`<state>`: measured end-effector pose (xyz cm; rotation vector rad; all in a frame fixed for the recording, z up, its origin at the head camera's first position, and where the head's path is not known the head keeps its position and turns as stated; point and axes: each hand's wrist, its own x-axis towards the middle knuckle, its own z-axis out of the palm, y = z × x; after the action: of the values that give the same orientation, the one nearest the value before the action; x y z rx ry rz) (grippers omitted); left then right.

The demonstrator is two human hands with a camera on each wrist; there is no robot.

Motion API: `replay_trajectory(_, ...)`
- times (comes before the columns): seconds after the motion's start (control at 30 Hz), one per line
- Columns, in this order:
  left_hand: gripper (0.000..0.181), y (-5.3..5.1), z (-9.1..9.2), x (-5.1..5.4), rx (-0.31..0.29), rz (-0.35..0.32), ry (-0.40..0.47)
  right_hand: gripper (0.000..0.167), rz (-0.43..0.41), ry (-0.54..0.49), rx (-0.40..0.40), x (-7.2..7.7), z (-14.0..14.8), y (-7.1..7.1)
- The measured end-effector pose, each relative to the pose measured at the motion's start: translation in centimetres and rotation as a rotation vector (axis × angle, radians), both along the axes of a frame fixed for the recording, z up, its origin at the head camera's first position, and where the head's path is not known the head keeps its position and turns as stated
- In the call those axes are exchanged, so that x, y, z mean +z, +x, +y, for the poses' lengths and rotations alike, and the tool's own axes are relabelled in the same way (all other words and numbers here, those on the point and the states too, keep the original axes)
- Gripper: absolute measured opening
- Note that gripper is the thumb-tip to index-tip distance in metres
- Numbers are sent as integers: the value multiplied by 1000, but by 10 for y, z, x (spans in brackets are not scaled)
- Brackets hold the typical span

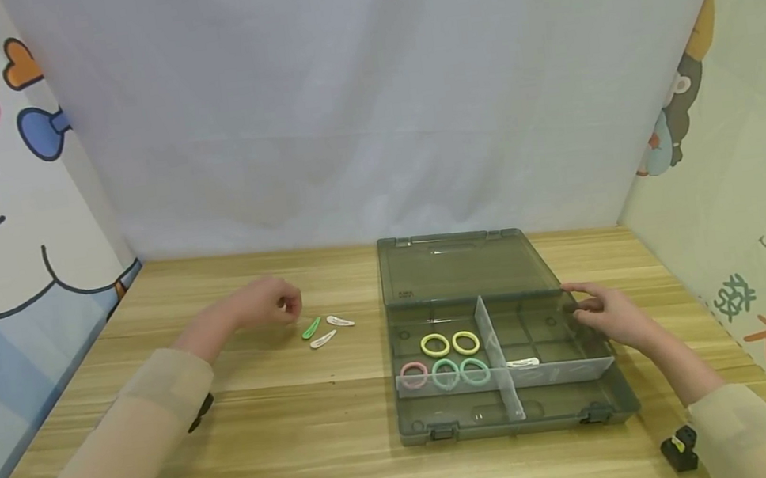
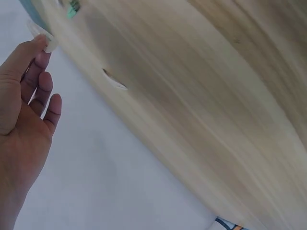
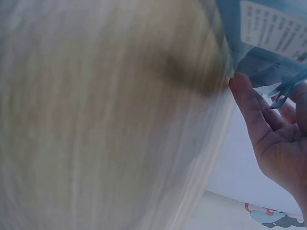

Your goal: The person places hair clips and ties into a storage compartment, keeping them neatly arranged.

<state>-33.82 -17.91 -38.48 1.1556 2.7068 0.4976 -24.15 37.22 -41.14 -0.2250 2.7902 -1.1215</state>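
Observation:
In the left wrist view, my left hand (image 2: pixel 29 91) pinches a white hair clip (image 2: pixel 49 44) between thumb and fingertip. On the table just right of that hand, in the head view, lie a green hair clip (image 1: pixel 311 328) and two white hair clips (image 1: pixel 340 321). My right hand (image 1: pixel 611 315) holds the right edge of a clear grey plastic box (image 1: pixel 521 427), near the lid hinge. The box's lid (image 1: pixel 465 265) lies folded back. Yellow, pink and green hair ties (image 1: pixel 446 375) sit in its back left compartment. One white clip (image 1: pixel 523 364) is in the back right compartment.
White dividers (image 1: pixel 550 373) split the box into compartments. A label (image 3: pixel 276 31) shows on the box in the right wrist view. A small black device (image 1: pixel 680 450) is by the right sleeve. White cloth (image 1: pixel 337 101) closes off the wooden table's back; printed panels stand at both sides.

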Motion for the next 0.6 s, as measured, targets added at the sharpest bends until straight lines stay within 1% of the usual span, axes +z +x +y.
replay_trajectory(0.17, 13, -2, 12, 9, -34, -7, 46, 54, -1, 2, 5, 1, 0, 1)
replay_trajectory(0.23, 9, -2, 17, 14, -51, -12, 66, 54, -3, -2, 7, 0, 0, 1)
replay_trajectory(0.33, 5, -2, 26, 22, -76, -3, 76, 54, -6, -9, 8, 0, 0, 1)
replay_trajectory(0.47, 7, -1, 38, 34, -85, 19, 65, 55, -9, -16, 5, 0, 0, 1)
replay_trajectory(0.6, 9, 1, 52, 46, -87, 22, 45, 55, -8, -21, 6, 0, 0, 1)
